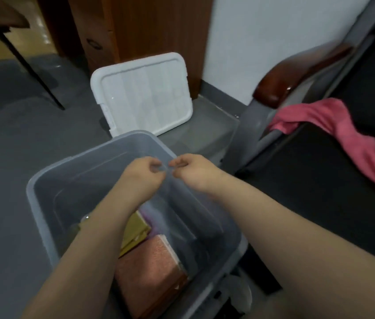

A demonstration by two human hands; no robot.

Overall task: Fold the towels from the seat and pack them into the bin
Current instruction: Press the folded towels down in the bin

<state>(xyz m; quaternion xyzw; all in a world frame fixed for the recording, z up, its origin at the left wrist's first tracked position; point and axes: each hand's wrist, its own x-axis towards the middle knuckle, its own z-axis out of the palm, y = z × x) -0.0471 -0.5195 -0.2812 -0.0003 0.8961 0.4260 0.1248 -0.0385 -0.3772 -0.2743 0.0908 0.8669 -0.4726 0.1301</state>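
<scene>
Pinching what seems a thin grey towel [183, 217] in the curled fingers of left hand [145, 172] and right hand [192, 168], we should lower it flat into the bin [44, 178].

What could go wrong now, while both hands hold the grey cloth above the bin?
The left hand and right hand only pinch the top of the grey cloth. It could slip or unfold and land crooked on the folded orange towel in the bin.
The pink towel lies bunched at the edge of the seat and may slide off.
The white lid leans just behind the bin, so a push could tip it.
</scene>
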